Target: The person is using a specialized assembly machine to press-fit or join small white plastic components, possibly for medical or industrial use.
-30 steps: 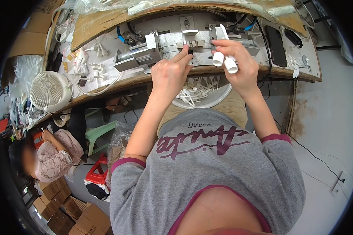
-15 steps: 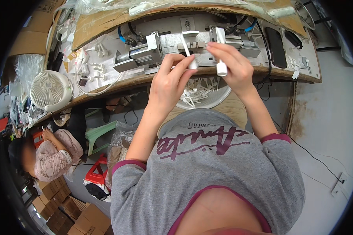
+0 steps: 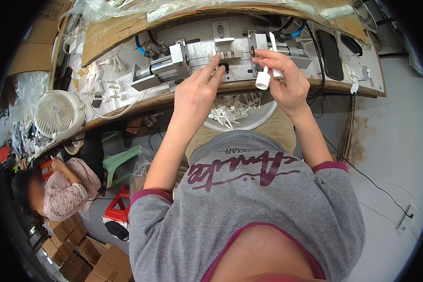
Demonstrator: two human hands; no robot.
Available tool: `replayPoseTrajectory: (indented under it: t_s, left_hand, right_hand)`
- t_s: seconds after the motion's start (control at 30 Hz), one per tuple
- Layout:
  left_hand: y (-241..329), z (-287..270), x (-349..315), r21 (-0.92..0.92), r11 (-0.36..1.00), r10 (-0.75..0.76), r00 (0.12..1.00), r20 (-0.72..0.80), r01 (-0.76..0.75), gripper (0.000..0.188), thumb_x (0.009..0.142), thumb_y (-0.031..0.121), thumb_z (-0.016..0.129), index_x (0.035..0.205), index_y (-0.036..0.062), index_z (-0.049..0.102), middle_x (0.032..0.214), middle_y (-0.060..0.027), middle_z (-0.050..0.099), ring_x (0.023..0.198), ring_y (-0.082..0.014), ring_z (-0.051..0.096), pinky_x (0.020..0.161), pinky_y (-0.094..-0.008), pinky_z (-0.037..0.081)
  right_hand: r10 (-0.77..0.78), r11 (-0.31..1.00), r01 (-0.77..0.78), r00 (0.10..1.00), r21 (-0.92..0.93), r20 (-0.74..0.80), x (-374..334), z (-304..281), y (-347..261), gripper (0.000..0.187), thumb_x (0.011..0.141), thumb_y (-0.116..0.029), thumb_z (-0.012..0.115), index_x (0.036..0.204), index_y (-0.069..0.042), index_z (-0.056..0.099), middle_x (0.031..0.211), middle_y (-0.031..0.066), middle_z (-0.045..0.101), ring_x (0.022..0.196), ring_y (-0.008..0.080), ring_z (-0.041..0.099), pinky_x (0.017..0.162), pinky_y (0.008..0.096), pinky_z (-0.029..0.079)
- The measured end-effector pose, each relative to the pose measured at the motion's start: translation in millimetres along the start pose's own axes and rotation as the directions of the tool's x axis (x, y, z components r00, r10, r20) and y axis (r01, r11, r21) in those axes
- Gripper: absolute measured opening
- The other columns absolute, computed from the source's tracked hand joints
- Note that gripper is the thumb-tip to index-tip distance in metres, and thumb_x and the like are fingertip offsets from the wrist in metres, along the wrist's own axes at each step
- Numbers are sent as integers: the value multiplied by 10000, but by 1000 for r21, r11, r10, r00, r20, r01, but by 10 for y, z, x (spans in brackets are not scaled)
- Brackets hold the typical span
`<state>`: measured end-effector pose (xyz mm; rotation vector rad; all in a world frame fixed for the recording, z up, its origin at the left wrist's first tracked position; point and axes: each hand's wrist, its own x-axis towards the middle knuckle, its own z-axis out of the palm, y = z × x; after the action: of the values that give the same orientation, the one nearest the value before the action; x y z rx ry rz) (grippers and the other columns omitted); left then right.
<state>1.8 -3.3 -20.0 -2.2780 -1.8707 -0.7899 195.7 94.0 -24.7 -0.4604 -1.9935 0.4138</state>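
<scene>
My left hand (image 3: 196, 91) reaches to the metal fixture (image 3: 230, 55) on the bench, its fingertips close to the small slotted block in the middle. Its fingers are stretched out a little apart, and I see nothing between them. My right hand (image 3: 289, 87) grips two white plastic capped sticks. One capped stick (image 3: 262, 81) points its round cap down toward me. The other stick (image 3: 273, 42) stands up behind the fingers, its lower end partly covered by them. A white basket (image 3: 268, 115) on my lap, below the bench edge, holds several similar white pieces.
Metal cylinder units (image 3: 167, 66) with blue and black hoses flank the fixture. Loose white parts (image 3: 113, 89) and a white fan (image 3: 58, 113) are at left. A black phone (image 3: 330, 54) lies at right. Cardboard (image 3: 113, 35) overhangs the back. Another person (image 3: 66, 188) sits at lower left.
The white stick that was in my left hand is gone from it. That hand has moved forward to the fixture. My right hand now holds two capped sticks instead of one.
</scene>
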Motion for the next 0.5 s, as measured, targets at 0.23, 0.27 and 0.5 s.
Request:
replayPoseTrajectory:
  t_s: [0.23,0.27,0.5]
  left_hand:
    - [47,133,-53,79,997,-10,1000,-15,11,223,802,139,725,1016,78,709,1190,-28,680,621,-205,646,582,-308,526]
    - [53,117,-38,109,994,-18,1000,1,18,225,802,159,731,1014,86,712,1183,-16,685,575,-206,633,558,-303,519]
    - [10,124,-32,64,997,-43,999,7,42,228,802,218,742,998,102,720,1175,5,688,530,-232,620,525,-290,505]
  right_hand:
    - [-83,993,82,997,-85,-5,34,40,-1,213,744,80,701,918,-20,630,1023,105,712,796,232,702,626,289,557]
    - [-80,993,78,997,-86,-21,33,46,-1,202,739,71,712,902,-23,638,1000,97,709,788,230,696,619,289,553]
    - [-122,978,110,991,-179,-57,80,33,-50,180,697,36,761,828,-36,660,777,47,608,672,202,611,543,295,490]
